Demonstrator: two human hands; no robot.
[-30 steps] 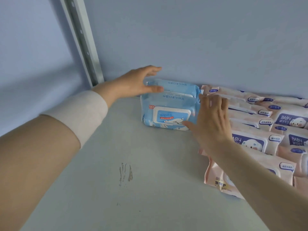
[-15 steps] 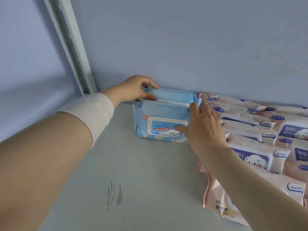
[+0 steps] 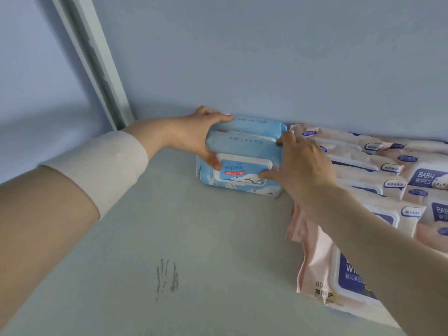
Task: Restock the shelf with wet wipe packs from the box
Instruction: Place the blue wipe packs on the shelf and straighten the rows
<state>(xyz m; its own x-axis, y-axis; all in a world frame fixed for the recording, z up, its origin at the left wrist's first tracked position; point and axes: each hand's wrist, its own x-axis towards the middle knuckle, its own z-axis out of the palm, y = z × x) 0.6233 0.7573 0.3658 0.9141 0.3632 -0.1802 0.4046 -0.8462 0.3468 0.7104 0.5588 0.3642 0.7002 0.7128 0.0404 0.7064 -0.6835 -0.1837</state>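
A shop: shelf [image 3: 194, 238] stocked with rowed baby-wipe packs [image 3: 378, 170].

A wide, smooth off-white band [image 3: 101, 163] wraps the forearm behind the left hand [image 3: 194, 139]; the right forearm [image 3: 363, 226] is bare.

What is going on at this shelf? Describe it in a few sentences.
A person holds two blue wipe packs upright on the shelf, against the back wall. The left hand grips their left end, the right hand their right end. Rows of pink wipe packs lie just to the right.
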